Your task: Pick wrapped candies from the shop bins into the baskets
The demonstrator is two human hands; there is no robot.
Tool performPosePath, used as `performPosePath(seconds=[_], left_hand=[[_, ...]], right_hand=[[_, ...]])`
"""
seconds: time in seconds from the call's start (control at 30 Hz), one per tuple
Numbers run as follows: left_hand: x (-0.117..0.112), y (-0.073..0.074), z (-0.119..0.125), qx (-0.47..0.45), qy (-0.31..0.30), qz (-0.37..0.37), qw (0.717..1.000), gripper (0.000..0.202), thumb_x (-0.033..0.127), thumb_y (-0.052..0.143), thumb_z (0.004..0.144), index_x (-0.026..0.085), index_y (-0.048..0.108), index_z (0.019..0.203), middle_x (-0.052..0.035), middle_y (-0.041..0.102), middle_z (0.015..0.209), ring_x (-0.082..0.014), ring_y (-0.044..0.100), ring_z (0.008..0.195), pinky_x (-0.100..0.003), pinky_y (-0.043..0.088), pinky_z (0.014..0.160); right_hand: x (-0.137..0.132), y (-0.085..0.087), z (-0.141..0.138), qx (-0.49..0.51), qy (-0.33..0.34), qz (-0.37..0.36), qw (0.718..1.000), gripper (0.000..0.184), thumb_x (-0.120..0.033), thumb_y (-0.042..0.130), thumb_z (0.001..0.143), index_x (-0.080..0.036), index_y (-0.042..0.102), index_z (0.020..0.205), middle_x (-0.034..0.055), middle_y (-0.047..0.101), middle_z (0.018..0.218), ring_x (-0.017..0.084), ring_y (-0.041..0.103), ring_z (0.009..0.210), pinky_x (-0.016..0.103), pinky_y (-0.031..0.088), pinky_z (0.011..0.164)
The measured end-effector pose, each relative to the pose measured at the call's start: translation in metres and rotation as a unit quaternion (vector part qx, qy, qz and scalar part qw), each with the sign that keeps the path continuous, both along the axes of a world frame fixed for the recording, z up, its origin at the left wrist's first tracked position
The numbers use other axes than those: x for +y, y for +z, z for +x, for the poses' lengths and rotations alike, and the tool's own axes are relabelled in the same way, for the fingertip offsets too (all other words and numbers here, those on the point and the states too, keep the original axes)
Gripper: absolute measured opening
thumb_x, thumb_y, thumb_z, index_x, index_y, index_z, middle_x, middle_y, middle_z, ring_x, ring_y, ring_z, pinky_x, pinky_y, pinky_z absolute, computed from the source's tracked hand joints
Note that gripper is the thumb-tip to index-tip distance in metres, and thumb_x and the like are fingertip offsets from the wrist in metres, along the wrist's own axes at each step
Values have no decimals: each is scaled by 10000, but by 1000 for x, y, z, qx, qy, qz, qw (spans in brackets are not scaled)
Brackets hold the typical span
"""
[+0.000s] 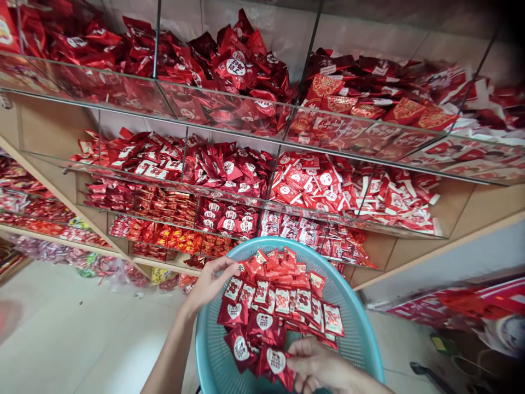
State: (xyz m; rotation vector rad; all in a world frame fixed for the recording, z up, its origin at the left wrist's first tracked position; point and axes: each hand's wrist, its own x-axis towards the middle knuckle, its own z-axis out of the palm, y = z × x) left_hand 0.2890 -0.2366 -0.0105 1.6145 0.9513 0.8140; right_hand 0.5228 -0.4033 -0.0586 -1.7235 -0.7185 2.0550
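A turquoise plastic basket (371,350) with mesh walls holds small wrapped candy packets laid in overlapping rows. Bright red packets (283,260) lie at the far side, red-and-white packets (282,300) across the middle, and dark red packets (262,323) with white heart-shaped labels nearest me. My left hand (211,284) reaches over the left rim, its thumb and index finger pinched at the edge of a bright red packet. At the near side, my right hand (314,364) grips the edge of a dark red candy packet (275,361); its lower fingers are curled.
Tiered wooden shelves (451,219) with clear dividers rise beyond the basket, filled with red packets (238,65). More bagged sweets (98,260) lie low at the left. Pale tiles cover the floor (82,328). Red printed material (451,301) and other items lie at the right.
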Motion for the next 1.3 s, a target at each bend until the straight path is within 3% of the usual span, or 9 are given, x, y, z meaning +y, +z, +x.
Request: performPosePath(seconds=[0.17,0.33,0.53,0.63,0.8,1.07,1.3], left_hand=[[-1,3,0,3,1,2,1000,292,408,520,818,154,648,751,-26,672,760,-153,590,755,-251,440,731],[-1,3,0,7,0,2,1000,290,406,522,822,152,644,755,-23,670,768,-152,591,762,-252,437,737],[0,3,0,8,-5,3,1000,283,398,521,826,152,639,752,-24,668,774,-150,590,769,-247,430,745],[-1,3,0,12,-1,1,1000,283,398,518,827,153,641,756,-24,671,772,-151,593,769,-248,432,749],[-1,3,0,12,-1,-3,1000,291,411,518,821,155,639,757,-25,668,769,-155,587,771,-248,434,739],[0,1,-1,12,-2,-1,1000,282,406,523,820,157,642,762,-21,666,764,-152,589,766,-242,434,736],[1,1,-1,10,-4,1,1000,288,410,519,821,158,644,761,-25,668,764,-155,590,765,-245,438,730]], right_hand=[[5,-5,-5,53,-37,-19,998,454,-436,773,521,-163,528,788,-23,579,576,90,579,492,187,424,460],[8,-12,-17,61,-81,-24,995,429,-394,780,530,-160,510,767,-6,600,583,98,581,492,200,427,478],[11,-9,-27,95,-137,0,986,391,-311,797,519,-149,536,762,26,647,668,122,629,619,264,489,673],[12,-5,-29,93,-120,13,988,382,-325,785,539,-144,551,780,53,670,745,137,644,678,293,491,736],[9,-7,-28,44,-90,46,994,409,-391,769,553,-156,531,789,49,667,766,145,643,650,285,489,648],[4,-26,-20,26,-110,-14,993,463,-376,792,442,-176,487,727,25,653,650,131,625,586,267,472,620],[4,-14,-15,1,-127,22,992,426,-394,770,517,-169,478,730,25,657,702,137,644,648,281,491,667]])
